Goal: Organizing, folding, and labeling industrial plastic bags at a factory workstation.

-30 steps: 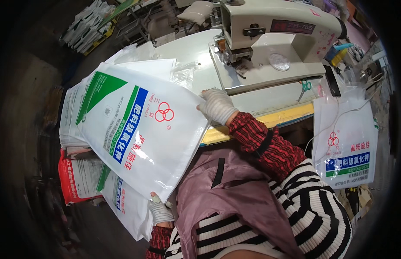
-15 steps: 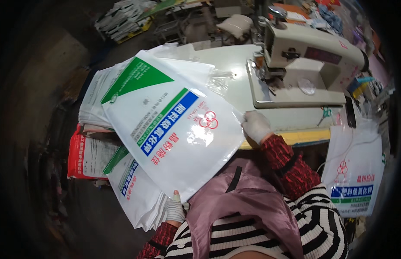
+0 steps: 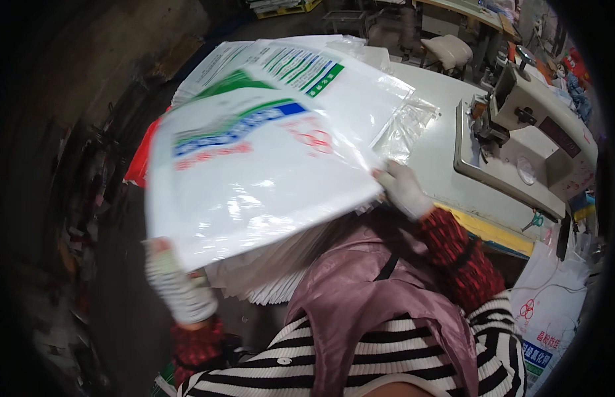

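Observation:
A large white printed sack [image 3: 254, 185] with green and blue bands is held flat in front of me, blurred by motion. My left hand [image 3: 181, 288], in a whitish striped glove, grips its near left corner, thumb on top. At the near right corner, my right hand [image 3: 404, 190], in a pale glove, pinches the edge. Beneath the sack shows a stack of folded white sacks [image 3: 271, 286], partly hidden by it. Beyond it, more white sacks [image 3: 360, 86] lie on the table, next to crumpled clear plastic [image 3: 406, 132].
A beige sewing machine [image 3: 542, 132] stands on the table [image 3: 446, 86] at the right. Green-handled scissors [image 3: 533, 220] lie near its front edge. Another printed sack [image 3: 542, 317] hangs at the right. A red package [image 3: 143, 155] sits at the left. A cushion-topped stool [image 3: 447, 51] stands behind.
My left hand has moved left and up in the view, swinging the sack's near side leftward. My right hand keeps its grip. The view has turned left, so the sewing machine appears farther right.

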`<state>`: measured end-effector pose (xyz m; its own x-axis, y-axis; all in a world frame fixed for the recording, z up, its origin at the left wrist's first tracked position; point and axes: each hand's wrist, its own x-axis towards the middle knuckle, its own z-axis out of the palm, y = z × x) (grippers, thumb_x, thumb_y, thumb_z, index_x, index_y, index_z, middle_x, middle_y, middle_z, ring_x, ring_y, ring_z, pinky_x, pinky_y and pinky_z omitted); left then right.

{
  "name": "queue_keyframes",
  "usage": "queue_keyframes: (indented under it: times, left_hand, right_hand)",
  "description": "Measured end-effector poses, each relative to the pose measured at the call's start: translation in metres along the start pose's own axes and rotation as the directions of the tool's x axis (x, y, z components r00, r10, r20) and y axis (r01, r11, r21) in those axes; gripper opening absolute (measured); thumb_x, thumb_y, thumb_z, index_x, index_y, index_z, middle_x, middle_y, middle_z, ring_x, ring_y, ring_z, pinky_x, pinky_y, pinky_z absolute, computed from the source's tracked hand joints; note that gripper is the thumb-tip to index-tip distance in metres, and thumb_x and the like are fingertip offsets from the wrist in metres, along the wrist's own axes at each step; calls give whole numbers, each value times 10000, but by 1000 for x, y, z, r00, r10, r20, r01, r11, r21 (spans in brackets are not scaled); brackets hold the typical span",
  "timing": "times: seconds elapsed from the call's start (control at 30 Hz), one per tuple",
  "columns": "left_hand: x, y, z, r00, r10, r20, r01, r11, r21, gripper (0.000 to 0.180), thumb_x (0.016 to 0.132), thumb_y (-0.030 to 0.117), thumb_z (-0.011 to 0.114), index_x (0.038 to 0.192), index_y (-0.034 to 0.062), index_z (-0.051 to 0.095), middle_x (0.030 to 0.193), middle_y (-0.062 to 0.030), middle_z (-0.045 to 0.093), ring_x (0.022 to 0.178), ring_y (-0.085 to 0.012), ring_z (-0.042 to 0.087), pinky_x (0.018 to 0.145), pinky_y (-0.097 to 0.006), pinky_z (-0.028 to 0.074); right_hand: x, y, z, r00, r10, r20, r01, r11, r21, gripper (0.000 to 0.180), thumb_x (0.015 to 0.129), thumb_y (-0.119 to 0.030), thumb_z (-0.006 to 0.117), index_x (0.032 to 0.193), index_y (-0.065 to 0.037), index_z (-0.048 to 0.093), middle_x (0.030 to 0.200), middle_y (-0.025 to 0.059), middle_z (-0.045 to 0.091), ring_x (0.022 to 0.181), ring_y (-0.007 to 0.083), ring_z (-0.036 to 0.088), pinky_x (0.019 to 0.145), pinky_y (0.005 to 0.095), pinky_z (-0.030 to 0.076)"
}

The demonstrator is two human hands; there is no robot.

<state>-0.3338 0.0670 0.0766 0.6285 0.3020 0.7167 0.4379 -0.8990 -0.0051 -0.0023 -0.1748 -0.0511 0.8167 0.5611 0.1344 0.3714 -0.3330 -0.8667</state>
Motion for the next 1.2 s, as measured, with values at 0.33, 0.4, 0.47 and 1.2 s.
queue_keyframes:
  times: [0.33, 0.4, 0.47, 1.2]
  left_hand:
    - [-36, -82, -62, 323, -933, 161, 908, 257, -330, 298, 942, 384, 519, 894, 91, 543, 633, 24, 486, 398, -34, 338, 346, -187, 252]
    - [-104, -135, -35, 423, -902, 89, 903, 412, -120, 381, 959, 340, 501, 1073, -23, 518, 626, -15, 445, 409, -99, 355, 354, -257, 310]
    - [-128, -149, -18, 542, -812, 217, 814, 572, 106, 449, 966, 322, 489, 1181, -71, 460, 591, -15, 420, 401, -107, 351, 357, -279, 329]
    - [-64, -52, 117, -234, -424, 875, -261, 894, 363, 555, 888, 509, 435, 1088, 31, 634, 1109, -181, 630, 1049, -355, 601, 890, -426, 479]
  right_hand:
    - [80, -84, 143, 740, 85, 667, -337, 905, 259, 313, 863, -259, 554, 887, 49, 603, 620, 66, 568, 485, 166, 529, 468, 306, 434]
    - [76, -66, 175, 686, 163, 709, -277, 960, 48, 297, 854, -241, 531, 782, 29, 633, 702, 126, 645, 515, 238, 586, 560, 370, 485]
    - [66, -14, 208, 765, -90, 638, 156, 987, -48, 194, 840, -155, 530, 732, -10, 599, 763, 147, 620, 641, 281, 610, 582, 371, 499]
    - [15, 61, 127, 698, 432, 572, -658, 702, 273, 414, 956, -336, 440, 1345, -197, 405, 727, 11, 484, 553, 81, 441, 480, 206, 374]
